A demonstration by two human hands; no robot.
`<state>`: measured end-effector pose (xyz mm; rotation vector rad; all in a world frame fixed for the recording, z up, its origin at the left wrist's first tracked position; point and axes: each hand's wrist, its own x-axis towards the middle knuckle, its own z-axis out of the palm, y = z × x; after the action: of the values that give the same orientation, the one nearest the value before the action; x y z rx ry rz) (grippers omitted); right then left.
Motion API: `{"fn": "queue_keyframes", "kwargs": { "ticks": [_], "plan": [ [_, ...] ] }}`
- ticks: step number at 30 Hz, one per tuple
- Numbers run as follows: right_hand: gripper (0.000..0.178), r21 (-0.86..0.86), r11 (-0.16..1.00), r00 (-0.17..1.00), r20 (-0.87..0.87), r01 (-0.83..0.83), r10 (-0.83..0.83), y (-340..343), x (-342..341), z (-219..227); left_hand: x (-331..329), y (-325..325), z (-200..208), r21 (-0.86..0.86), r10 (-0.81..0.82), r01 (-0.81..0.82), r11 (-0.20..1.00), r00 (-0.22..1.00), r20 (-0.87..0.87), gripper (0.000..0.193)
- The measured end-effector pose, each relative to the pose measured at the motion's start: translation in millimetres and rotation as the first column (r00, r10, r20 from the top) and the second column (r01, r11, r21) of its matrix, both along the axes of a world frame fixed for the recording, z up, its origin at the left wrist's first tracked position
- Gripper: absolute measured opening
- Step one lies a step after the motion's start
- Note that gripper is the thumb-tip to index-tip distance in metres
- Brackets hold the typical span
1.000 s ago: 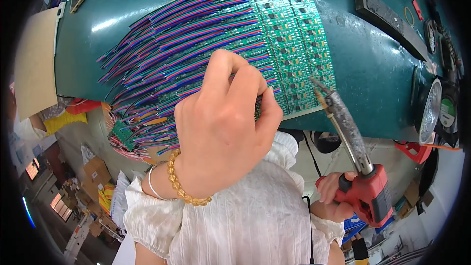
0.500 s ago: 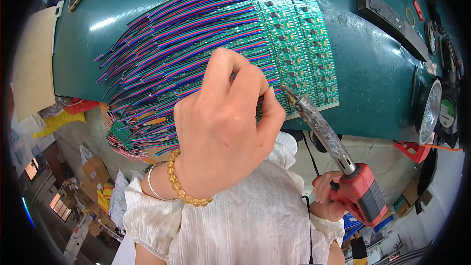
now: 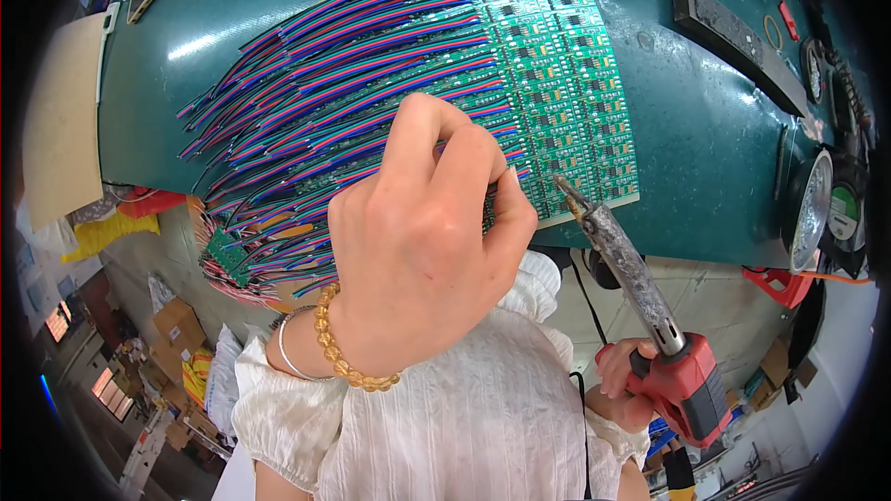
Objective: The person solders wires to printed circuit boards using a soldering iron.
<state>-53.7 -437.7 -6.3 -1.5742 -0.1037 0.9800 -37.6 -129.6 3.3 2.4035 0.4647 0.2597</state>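
Observation:
A large green circuit board panel (image 3: 557, 65) lies on the bench, with many rows of small parts. Multicoloured ribbon wires (image 3: 371, 60) run leftward from its left part in black, green, red and blue strands. My left hand (image 3: 422, 213) is closed low over these wires, thumb and fingers pinched on a wire by the board; its fingertips partly hide the wire end. My right hand (image 3: 624, 380) grips the red and black handle of a soldering iron (image 3: 631, 278). The iron's tip is over the board's lower edge, right of my left fingertips and apart from them.
A long dark bar (image 3: 738, 46) lies on the green bench (image 3: 650, 167) to the right. Beyond it stand a round metal dish (image 3: 809, 209) and a solder reel (image 3: 845, 213). A wired green board bundle (image 3: 227, 255) sits at the lower left. Cardboard boxes (image 3: 181, 325) stand below.
The soldering iron's tip has moved right and slightly down, away from the wire ends by my left fingertips. My left hand has stayed almost still.

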Motion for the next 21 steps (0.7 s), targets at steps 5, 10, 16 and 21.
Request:
{"fn": "queue_keyframes", "kwargs": {
  "ticks": [5, 10, 16, 21],
  "plan": [
    [0.008, -0.084, 0.994, 0.986, -0.149, 0.067, -0.079, 10, 3, 1, 0, 0, 2, -0.016, 0.013, -0.014, 1.000, 0.999, -0.030, 0.014],
    [0.013, 0.085, 0.982, 0.982, -0.097, 0.168, -0.160, 8, 1, -1, 0, 2, -1, -0.011, -0.024, 0.024, 1.000, 1.000, 0.015, 0.014],
    [0.019, -0.027, 0.993, 0.982, 0.146, -0.115, 0.118, -10, -2, -3, 1, 6, 0, -0.029, -0.049, 0.050, 0.998, 0.999, 0.018, 0.015],
    [0.019, 0.020, 0.998, 0.999, -0.010, 0.051, -0.051, 6, 1, -2, -2, 6, 0, -0.017, -0.038, 0.038, 0.999, 0.999, 0.006, 0.016]
  ]
}}
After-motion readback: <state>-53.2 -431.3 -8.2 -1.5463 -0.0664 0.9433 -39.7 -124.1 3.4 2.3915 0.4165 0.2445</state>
